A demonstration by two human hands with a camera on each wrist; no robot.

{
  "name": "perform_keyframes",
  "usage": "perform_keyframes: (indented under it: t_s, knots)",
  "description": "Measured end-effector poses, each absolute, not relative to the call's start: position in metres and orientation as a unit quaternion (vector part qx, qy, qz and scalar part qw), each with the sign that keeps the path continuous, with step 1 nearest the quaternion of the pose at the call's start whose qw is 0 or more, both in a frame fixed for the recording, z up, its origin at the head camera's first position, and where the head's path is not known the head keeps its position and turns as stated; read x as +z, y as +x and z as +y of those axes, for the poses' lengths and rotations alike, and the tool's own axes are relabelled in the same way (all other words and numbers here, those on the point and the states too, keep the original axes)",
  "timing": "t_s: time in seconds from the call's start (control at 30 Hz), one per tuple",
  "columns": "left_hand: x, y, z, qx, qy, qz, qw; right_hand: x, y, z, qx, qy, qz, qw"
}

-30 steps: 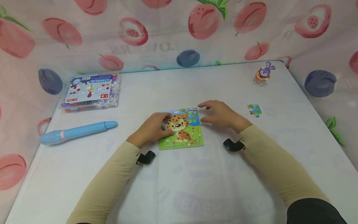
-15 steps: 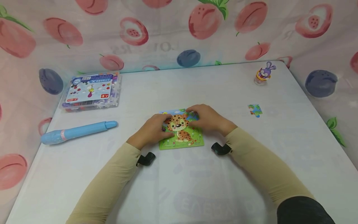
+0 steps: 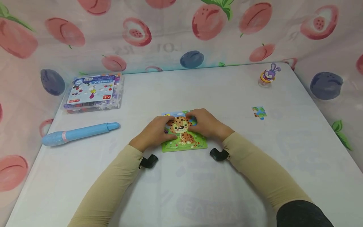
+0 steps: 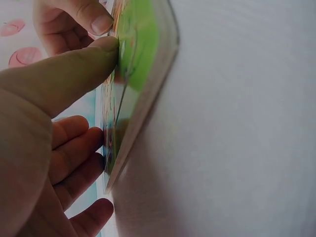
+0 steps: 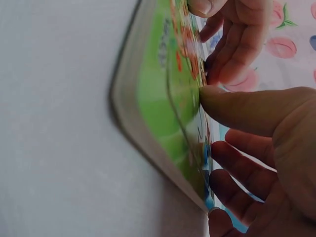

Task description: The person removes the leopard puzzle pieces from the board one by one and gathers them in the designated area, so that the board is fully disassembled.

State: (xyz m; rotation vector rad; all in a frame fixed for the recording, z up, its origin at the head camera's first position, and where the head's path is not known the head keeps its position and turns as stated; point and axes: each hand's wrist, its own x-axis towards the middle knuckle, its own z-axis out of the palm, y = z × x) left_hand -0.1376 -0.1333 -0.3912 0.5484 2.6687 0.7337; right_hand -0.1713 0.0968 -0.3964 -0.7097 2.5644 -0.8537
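The leopard puzzle (image 3: 184,138) is lying flat on the white table (image 3: 181,183), between the two hands. The left hand (image 3: 154,130) is covering part of its left side, and the right hand (image 3: 208,124) is covering its upper right. Neither hand is clenching or grasping anything; their loosely bent fingers and thumbs are spreading across the puzzle, with several tips touching its face. A loose jigsaw piece (image 3: 259,113) is lying well apart, beyond the right hand.

At the far left, a clear plastic box (image 3: 120,93) is holding many small coloured pieces, purple and red among them, under a printed label (image 3: 91,90). A blue stick-shaped object (image 3: 82,133) is lying nearer than the box.
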Motion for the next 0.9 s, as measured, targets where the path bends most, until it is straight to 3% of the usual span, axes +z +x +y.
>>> perform_keyframes:
  t_s: [0.9]
  knots:
    - [-0.397,-0.146,-0.12,0.292,0.129,0.939,0.128,-0.391,-0.173,0.087,-0.296,-0.24,0.905,0.19]
